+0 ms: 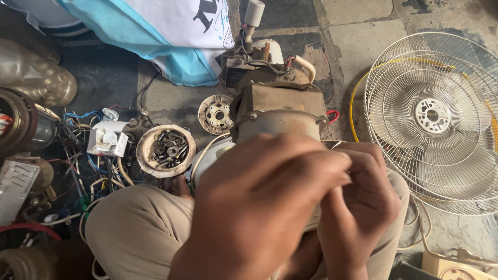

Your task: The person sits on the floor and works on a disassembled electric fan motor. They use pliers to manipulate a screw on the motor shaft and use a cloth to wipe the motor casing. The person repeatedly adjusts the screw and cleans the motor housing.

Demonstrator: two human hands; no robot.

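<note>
On the stone floor point(358, 46) in front of the person's knees, a dusty fan motor point(277, 106) is standing between the legs, its brown housing rising just above the two hands. The left hand point(259, 207) is covering the lower part of the motor, its fingers point(316, 166) curling over toward the right hand point(360, 207); both sets of fingers are clenching together at one spot, but what they are pinching is hidden, so I cannot tell what is being gripped. At the top of the view a white sack with light blue edging point(171, 36) and dark printed lettering is lying against the floor. To the left, a small white crumpled paper packet point(106, 140) is sitting among tangled wires point(85, 171), and a flat pale labelled package point(14, 189) is lying at the far left edge. A round shallow dish of bolts and nuts point(167, 150) is resting just beside the left knee, with a round perforated motor cap point(215, 114) near it. On the right, a white wire fan guard point(436, 119) is lying on the floor, well apart from the hands.
</note>
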